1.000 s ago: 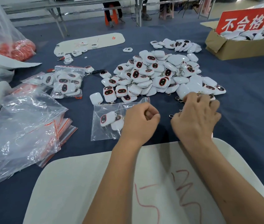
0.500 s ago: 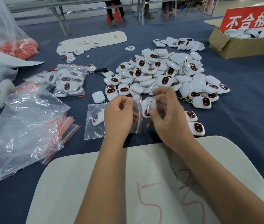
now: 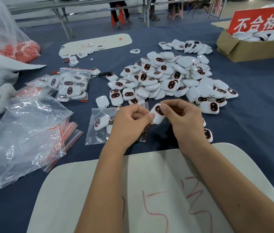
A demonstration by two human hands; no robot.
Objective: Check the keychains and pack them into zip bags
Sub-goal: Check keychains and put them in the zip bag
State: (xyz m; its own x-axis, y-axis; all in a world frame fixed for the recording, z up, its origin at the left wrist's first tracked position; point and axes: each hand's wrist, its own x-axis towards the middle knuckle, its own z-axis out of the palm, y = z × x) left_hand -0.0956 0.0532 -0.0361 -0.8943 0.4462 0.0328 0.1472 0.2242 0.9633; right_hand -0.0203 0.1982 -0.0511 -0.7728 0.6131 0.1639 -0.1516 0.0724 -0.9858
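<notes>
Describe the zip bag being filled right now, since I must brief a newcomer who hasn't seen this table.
Start at the big keychain pile in the middle of the blue table. Come toward the person to the left hand; the bag lies flat under and left of it. Unlike the stuffed bag farther back and the empty stack to the left, it holds only a couple of keychains.

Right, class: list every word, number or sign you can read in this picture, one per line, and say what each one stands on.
"不合格区" in white characters, on the red sign standing in the brown cardboard box.
"5" in red handwriting, on the near white board; the red scrawl beside it is not legible.
A small red mark on the far white board: too small to read.
Nothing readable on the white keychains or the clear zip bags.
</notes>
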